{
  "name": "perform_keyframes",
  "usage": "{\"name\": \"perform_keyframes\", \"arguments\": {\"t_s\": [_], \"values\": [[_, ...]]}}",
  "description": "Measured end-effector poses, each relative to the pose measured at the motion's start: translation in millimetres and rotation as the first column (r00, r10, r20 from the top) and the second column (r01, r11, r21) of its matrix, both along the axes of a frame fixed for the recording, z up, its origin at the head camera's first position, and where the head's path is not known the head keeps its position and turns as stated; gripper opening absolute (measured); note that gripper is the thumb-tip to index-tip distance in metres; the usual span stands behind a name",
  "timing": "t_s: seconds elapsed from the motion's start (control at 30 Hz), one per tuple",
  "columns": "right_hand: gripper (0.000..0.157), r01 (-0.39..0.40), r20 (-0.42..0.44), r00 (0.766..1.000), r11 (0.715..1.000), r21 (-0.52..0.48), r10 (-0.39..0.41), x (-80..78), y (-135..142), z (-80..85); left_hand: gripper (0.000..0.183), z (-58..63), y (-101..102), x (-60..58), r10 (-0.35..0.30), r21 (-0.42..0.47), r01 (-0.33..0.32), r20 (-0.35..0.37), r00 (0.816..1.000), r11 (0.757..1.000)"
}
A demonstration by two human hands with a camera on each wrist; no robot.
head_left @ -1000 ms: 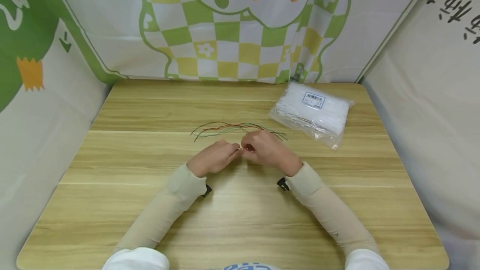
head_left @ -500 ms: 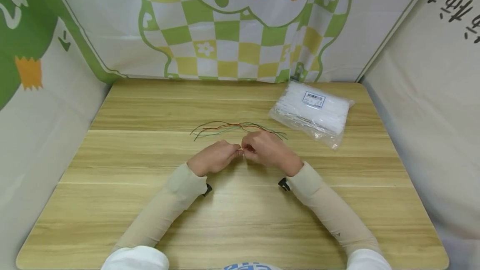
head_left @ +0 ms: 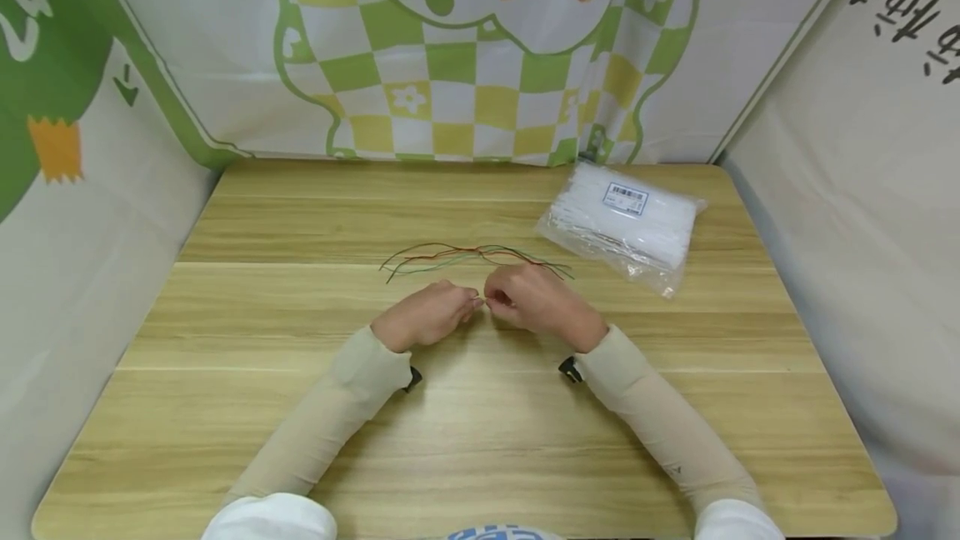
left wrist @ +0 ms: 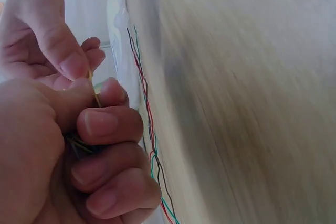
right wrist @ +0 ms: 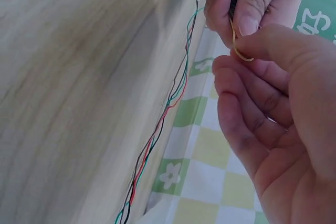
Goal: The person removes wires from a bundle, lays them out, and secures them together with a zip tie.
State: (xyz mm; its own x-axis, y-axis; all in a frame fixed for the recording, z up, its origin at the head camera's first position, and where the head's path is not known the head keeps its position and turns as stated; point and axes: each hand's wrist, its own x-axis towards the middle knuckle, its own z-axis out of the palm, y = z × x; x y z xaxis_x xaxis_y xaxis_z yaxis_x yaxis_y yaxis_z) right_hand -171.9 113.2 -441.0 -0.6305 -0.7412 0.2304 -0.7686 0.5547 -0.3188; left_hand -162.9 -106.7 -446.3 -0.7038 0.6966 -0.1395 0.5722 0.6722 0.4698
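Over the middle of the table, my left hand (head_left: 431, 312) curls its fingers round a small bunch of dark thin strands (left wrist: 79, 144), mostly hidden in the palm. A thin yellow wire (left wrist: 97, 98) comes out between its thumb and forefinger. Just across from it, my right hand (head_left: 536, 302) pinches that wire between thumb and index finger, its other fingers loosely bent. In the right wrist view the yellow wire (right wrist: 234, 38) runs from one hand to the other and bends at its end. The two hands' fingertips are very close together.
Beyond the hands, a loose bundle of red, green and black wires (head_left: 480, 252) lies across the wooden table (head_left: 480, 440). A clear plastic bag of white strips (head_left: 622, 215) with a label sits at the back right. A patterned curtain (head_left: 480, 65) hangs behind the table.
The fingertips of the two hands have parted slightly, my left hand shifting a little to the left. The wire bundle and the bag stay where they were.
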Motion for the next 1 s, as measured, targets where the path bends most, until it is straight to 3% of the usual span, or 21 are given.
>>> {"name": "perform_keyframes", "arguments": {"t_s": [0.13,0.37,0.67,0.87,1.0], "values": [[0.018,-0.014,-0.011,1.0,1.0,0.022,0.014,0.1,2,0.0,0.036,-3.0,-2,-0.9,-0.011,0.001,0.011,0.007,1.0,1.0],[0.023,-0.004,0.068,0.998,0.999,0.055,0.0,-2.6,9,5.2,0.041,-1.7,-8,-1.5,-0.016,0.008,0.016,0.001,1.0,1.0],[0.023,-0.076,-0.021,0.997,0.995,0.071,0.078,0.0,-3,5.4,0.032,-2.8,-5,-1.6,-0.061,0.008,0.062,-0.042,0.997,0.998],[0.023,-0.052,0.027,0.998,0.997,0.054,0.051,1.2,3,6.5,0.029,1.5,-11,-1.2,-0.07,-0.031,0.069,-0.028,0.997,0.997],[0.022,-0.032,0.021,0.999,0.994,0.105,0.03,1.7,3,4.1,0.027,3.6,-12,-0.2,-0.081,-0.04,0.08,-0.042,0.996,0.996]]}}
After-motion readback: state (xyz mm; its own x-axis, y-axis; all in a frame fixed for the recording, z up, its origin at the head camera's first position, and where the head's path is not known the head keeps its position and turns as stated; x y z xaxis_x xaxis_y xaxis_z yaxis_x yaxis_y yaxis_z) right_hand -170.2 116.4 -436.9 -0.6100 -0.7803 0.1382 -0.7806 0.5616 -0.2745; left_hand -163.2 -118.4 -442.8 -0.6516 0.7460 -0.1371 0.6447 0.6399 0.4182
